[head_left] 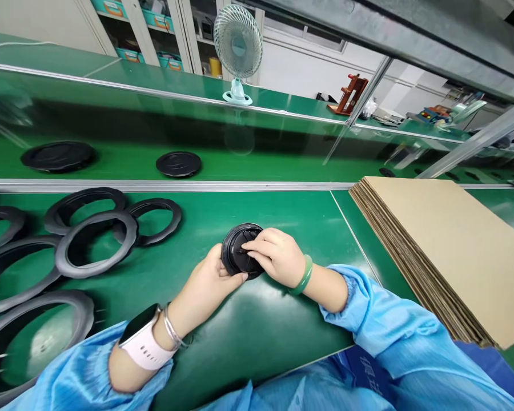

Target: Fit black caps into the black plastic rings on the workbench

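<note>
A round black part [236, 251] with a raised rim is held above the green table in front of me. My left hand [209, 281] grips its lower left edge, with the thumb along the near rim and the fingers behind. My right hand [278, 256] reaches in from the right, its fingers pressed together at the inner face of the part. Whether those fingers pinch something small there cannot be made out.
Several black rings [96, 268] lie at the left. Behind a metal rail [240, 186], black discs [179, 164] rest on a green strip. A cardboard stack [449, 245] stands at the right. A fan [238, 48] is at the back.
</note>
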### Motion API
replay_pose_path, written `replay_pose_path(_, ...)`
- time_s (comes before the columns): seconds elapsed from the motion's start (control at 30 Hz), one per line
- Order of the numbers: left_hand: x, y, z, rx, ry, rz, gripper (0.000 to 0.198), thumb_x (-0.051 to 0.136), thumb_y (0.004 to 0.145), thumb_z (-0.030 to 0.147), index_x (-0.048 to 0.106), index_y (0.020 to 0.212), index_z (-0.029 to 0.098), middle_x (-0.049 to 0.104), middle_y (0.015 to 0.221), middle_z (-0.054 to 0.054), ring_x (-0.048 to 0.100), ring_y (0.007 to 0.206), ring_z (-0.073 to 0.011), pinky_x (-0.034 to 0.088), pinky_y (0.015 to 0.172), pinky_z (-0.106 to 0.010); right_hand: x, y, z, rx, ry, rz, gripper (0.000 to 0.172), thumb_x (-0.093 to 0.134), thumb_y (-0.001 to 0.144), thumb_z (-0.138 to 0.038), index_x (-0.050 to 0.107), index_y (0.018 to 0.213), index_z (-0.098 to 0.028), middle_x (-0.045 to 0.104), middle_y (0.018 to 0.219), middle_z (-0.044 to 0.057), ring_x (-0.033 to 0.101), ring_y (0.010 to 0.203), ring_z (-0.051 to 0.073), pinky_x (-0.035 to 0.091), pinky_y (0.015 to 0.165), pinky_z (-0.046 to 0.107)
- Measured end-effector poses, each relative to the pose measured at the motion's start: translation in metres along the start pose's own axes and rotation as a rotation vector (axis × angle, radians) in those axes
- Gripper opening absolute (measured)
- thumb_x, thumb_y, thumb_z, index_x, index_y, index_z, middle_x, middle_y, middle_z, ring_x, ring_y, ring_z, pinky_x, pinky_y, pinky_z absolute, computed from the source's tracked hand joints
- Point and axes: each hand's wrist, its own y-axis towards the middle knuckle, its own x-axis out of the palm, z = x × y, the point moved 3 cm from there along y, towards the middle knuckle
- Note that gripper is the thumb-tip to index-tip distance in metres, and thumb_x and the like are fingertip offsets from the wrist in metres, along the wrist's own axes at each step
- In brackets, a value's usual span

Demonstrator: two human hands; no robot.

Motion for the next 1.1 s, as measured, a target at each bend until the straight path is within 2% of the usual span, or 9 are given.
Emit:
replay_pose_path(0.13,0.0,0.001,-0.003,-0.025,-0.022,-0.007,0.061,0.079,0.071,0.034,0.046,0.121,0.021,0.07,0.115,-0.005,0.068,0.106,-0.0247,0.055,0.095,-0.042,0.001,0.002,0.003,0.035,0.045,0.053,0.02,0.053,0.103,-0.028,0.069,0.098,-0.015,0.065,0.092,0.008,0.059,0.088,0.021,0.05,0.084,0.036)
replay_pose_path(0.3,-0.001,-0.002,-0.003,-0.032,0.028,0.022,0.062,0.079,0.071,0.036,0.046,0.122,0.021,0.069,0.113,-0.005,0.068,0.104,-0.0243,0.056,0.092,-0.041,-0.001,0.003,0.002,-0.055,0.059,0.079,0.02,0.054,0.103,-0.022,0.065,0.09,-0.013,0.065,0.087,0.008,0.057,0.085,0.02,0.05,0.08,0.034)
replay_pose_path(0.47,-0.001,-0.004,-0.001,-0.048,0.067,0.07,0.067,0.08,0.07,0.038,0.045,0.126,0.023,0.069,0.113,-0.005,0.069,0.101,-0.0245,0.057,0.089,-0.041,-0.005,0.003,-0.002,-0.137,-0.106,0.068,0.028,0.046,0.105,-0.022,0.064,0.085,-0.012,0.061,0.085,0.008,0.053,0.08,0.021,0.047,0.072,0.033)
replay_pose_path(0.67,0.0,-0.005,0.001,-0.052,0.093,0.087,0.068,0.081,0.07,0.037,0.046,0.126,0.023,0.071,0.111,-0.005,0.07,0.099,-0.0247,0.059,0.087,-0.039,-0.002,0.003,-0.007,-0.197,-0.286,0.025,0.035,0.041,0.102,-0.015,0.065,0.076,-0.014,0.05,0.072,0.005,0.041,0.068,0.021,0.037,0.061,0.033)
replay_pose_path(0.9,0.0,-0.005,0.003,-0.052,0.096,0.071,0.061,0.08,0.069,0.036,0.048,0.119,0.021,0.072,0.104,-0.004,0.071,0.094,-0.023,0.059,0.082,-0.036,-0.002,0.002,-0.007,-0.215,-0.271,0.054,0.031,0.043,0.102,-0.014,0.066,0.08,-0.012,0.047,0.072,0.005,0.04,0.068,0.02,0.035,0.06,0.033)
replay_pose_path(1.1,0.001,-0.004,0.006,-0.054,0.094,0.046,0.053,0.078,0.071,0.036,0.048,0.112,0.02,0.072,0.094,-0.003,0.072,0.085,-0.0211,0.059,0.076,-0.034,-0.003,0.001,-0.011,-0.202,-0.37,0.053,0.027,0.043,0.102,-0.012,0.064,0.085,-0.013,0.045,0.071,0.003,0.042,0.068,0.02,0.034,0.059,0.033)
